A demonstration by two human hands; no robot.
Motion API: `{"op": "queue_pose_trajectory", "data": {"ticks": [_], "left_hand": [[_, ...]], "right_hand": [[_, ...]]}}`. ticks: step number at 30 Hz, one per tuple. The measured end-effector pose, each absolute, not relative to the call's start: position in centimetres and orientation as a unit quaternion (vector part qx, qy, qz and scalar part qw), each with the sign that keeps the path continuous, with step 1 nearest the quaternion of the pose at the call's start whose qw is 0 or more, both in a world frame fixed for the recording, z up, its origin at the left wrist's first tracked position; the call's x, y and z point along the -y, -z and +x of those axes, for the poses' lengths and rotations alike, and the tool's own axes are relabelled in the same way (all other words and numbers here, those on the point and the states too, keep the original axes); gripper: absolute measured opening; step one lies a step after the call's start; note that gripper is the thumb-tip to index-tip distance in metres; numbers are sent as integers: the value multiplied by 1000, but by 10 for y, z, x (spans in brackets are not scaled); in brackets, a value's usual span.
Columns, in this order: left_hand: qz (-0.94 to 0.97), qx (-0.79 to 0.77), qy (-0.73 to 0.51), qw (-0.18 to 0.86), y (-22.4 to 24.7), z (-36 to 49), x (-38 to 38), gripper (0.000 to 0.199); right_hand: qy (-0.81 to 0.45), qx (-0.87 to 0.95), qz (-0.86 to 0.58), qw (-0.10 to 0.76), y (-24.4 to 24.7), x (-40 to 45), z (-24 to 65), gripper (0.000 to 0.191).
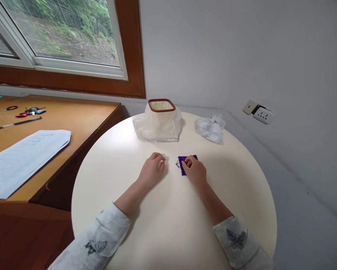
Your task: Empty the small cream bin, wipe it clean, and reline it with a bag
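A small square piece of purple fabric [183,170] lies near the middle of the round white table [168,210]. Loose purple threads [178,164] curl out from its left edge. My right hand [196,171] rests over the fabric's right part with thumb and fingers pinched on it, covering much of it. To the left, apart from the fabric, my left hand [152,167] is held low over the table with curled fingers, thumb close to the forefinger. Whatever is between those fingertips, if anything, is too small to tell.
Behind my hands stands a bin [161,110] with a brown rim and a translucent plastic liner. A clear bag with white crumpled contents [210,128] lies at the back right. On the wooden desk [86,112] at left are papers [30,157], keys [32,111] and a slim cutter [20,122].
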State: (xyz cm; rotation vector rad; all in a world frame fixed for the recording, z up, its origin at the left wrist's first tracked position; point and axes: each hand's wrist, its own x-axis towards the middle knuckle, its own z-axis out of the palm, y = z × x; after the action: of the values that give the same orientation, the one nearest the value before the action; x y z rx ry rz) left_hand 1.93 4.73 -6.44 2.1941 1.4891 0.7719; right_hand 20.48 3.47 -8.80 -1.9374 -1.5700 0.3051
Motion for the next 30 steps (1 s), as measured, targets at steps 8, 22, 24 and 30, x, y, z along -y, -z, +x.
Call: {"op": "queue_pose_trajectory", "data": {"ticks": [8,22,24,30], "left_hand": [[783,-528,-273,181,65,20,-48,24],[778,-531,-280,188,69,18,-51,23],[776,-531,-281,192,69,18,-51,23],[773,-531,-281,202,68,18,-51,23]], "right_hand": [[-72,652,-695,294,91,-35,202,14],[-26,734,-663,143,105,-21,196,51],[-32,734,-667,125,106,-24,200,51],[-21,702,-702,119,101,-33,218,51]]}}
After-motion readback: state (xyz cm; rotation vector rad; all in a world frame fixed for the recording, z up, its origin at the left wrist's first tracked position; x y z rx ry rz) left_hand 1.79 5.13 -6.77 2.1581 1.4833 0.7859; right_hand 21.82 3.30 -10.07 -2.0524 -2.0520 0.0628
